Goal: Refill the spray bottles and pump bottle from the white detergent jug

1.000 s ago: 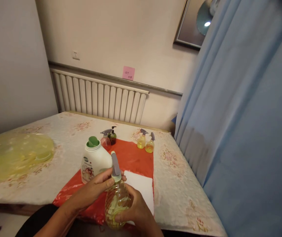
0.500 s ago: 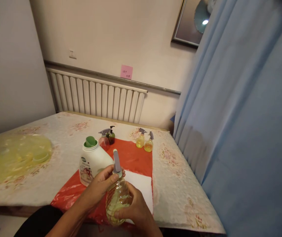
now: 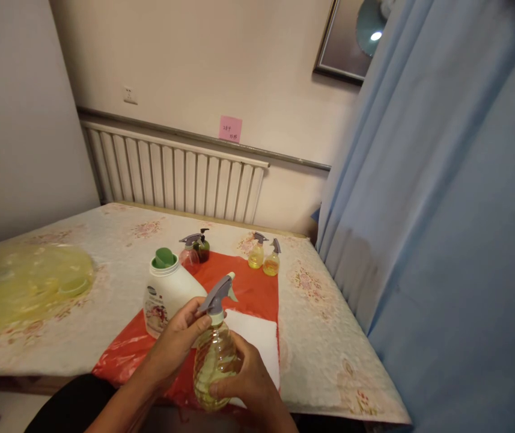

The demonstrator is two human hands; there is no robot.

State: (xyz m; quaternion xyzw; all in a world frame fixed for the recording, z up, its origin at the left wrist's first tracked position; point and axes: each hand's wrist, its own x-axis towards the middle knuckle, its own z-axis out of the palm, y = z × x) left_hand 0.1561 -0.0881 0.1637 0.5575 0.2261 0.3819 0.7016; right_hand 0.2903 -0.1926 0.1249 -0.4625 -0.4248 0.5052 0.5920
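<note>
A clear spray bottle with yellowish liquid stands upright between my hands, near the table's front edge. My right hand wraps round its body from the right. At the neck, my left hand pinches the collar of the grey trigger head, whose nozzle points to the right and away. Part of the left fingers is hidden behind the neck. Just behind my left hand stands a large white detergent jug, with a green cup in its mouth.
A red plastic sheet and a white cloth lie on the flowered tablecloth. Two small yellow spray bottles stand behind, near a pink spray bottle and a dark green pump bottle. Yellow plastic lies left.
The trigger head has turned on the bottle: its nozzle has swung round to the right. My left fingers have shifted slightly left at the collar. The right hand has stayed on the bottle.
</note>
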